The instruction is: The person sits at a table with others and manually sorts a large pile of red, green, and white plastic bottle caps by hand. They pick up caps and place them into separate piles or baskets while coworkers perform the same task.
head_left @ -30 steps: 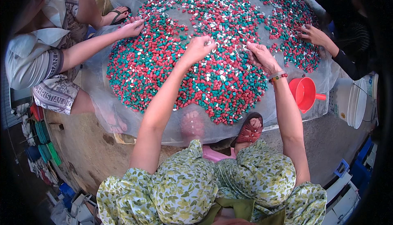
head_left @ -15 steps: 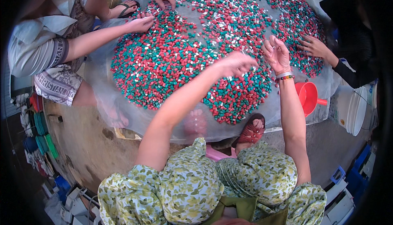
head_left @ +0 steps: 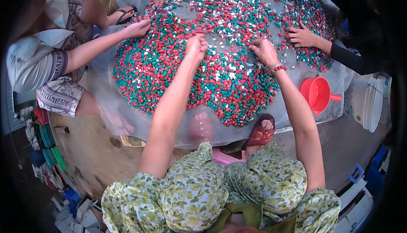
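Note:
A wide pile of small red, green and white plastic pieces (head_left: 157, 76) is spread over a translucent plastic sheet (head_left: 169, 135) in front of me. Above the middle of the pile, my left hand (head_left: 196, 48) is closed, its fingers curled. Blurred red and green pieces (head_left: 193, 29) show just beyond its fingertips. My right hand (head_left: 265, 52), wearing a red bead bracelet, reaches down to the pile's right-middle part. Its thumb and fingers are pinched together; whatever is between them is too small to make out.
Another person's hands (head_left: 140, 27) work at the pile's left side. A person in dark sleeves has a hand (head_left: 302, 36) on the right part. A red dipper (head_left: 316, 94) lies on the sheet at right, beside white buckets (head_left: 364, 103). My sandalled foot (head_left: 260, 131) rests at the sheet's near edge.
My left hand has moved left and away from me, and my right hand has come down to the pile. The right-hand person's hand has shifted left, and their other hand now shows.

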`<state>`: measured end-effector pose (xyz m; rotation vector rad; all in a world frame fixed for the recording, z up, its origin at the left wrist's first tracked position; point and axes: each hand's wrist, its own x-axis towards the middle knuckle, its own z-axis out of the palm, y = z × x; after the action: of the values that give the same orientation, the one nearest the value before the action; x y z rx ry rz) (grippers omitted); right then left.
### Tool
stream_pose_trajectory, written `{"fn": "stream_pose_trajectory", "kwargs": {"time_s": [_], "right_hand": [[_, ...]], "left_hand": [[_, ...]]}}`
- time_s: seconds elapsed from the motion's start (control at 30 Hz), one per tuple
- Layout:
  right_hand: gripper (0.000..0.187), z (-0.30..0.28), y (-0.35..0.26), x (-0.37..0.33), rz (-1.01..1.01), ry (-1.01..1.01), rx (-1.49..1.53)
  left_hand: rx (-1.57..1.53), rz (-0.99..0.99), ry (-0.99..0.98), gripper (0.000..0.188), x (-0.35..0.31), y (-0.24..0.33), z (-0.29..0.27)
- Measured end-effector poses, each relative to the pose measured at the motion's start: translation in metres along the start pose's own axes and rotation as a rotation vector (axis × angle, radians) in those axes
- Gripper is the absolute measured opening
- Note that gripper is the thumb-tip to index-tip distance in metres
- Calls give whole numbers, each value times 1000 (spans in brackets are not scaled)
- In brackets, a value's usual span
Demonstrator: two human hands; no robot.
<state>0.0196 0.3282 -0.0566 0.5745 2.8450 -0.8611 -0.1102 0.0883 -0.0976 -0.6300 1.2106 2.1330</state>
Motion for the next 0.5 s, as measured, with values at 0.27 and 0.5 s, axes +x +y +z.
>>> {"fn": "stream_pose_trajectory", "kwargs": {"time_s": [0.27,0.5], "right_hand": [[28,35,1,5,-203,10,-407],[17,17,-12,-4,-133,6,-302]], "left_hand": [[375,114,-234,34,-62,36,34],[440,287,-304,33,-60,59,35]]}}
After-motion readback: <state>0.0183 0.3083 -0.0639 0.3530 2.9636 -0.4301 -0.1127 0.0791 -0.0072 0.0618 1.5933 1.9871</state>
